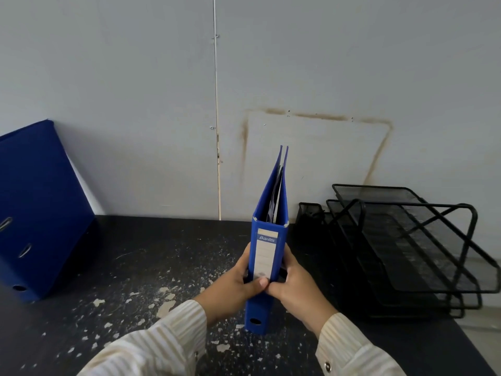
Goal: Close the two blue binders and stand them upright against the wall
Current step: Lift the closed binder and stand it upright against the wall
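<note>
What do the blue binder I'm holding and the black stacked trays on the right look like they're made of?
The blue binder looks like stiff board under a smooth, faintly glossy plastic skin; its top spine corners are worn pale. The black stacked trays look like painted metal: see-through wire mesh on thin rod frames, matte finish.

A: You wear a long-sleeved shirt, cream with thin pale stripes; your left sleeve (151,346) and your right sleeve (357,346) both reach the wrist.
B: Yes, and each of your cuffs has one small round button: the left button (195,354) looks dark, the right button (327,366) looks shiny. Your left hand (233,286) and right hand (295,290) are bare.
</note>
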